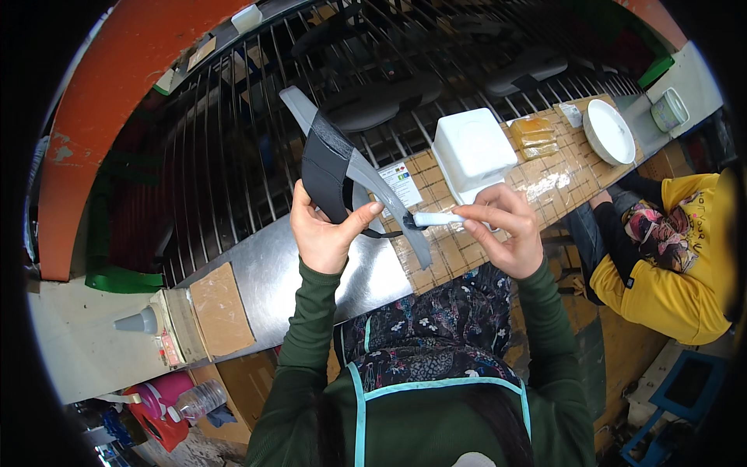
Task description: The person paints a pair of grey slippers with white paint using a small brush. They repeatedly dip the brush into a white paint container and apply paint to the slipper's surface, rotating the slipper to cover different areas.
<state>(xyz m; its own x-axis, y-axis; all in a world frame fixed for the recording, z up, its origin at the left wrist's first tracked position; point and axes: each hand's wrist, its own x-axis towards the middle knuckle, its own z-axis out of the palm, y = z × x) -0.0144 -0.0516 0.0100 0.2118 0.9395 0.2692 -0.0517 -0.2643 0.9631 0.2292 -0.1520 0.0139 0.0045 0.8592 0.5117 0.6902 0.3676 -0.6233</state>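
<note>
My left hand (323,237) holds up a black and grey flexible piece (331,163), perhaps a shoe part, by its near side. Its thumb presses toward the grey band that runs along the piece. Between the thumb and fingers of my right hand (510,233) is a small white-handled brush (437,219). The dark tip of the brush meets the grey band near its lower end. Just beyond my right hand, a white square-sided container (475,148) stands on the woven-pattern board (436,261). A printed paper label (400,184) lies behind the held piece.
Beyond the bench are metal bars (226,156) under an orange arch (101,117), with grey-black pieces (381,101) lying on them. To the right are amber wrapped blocks (534,138), a white bowl (609,132) and a tub (669,110). A person in yellow (669,265) sits at right.
</note>
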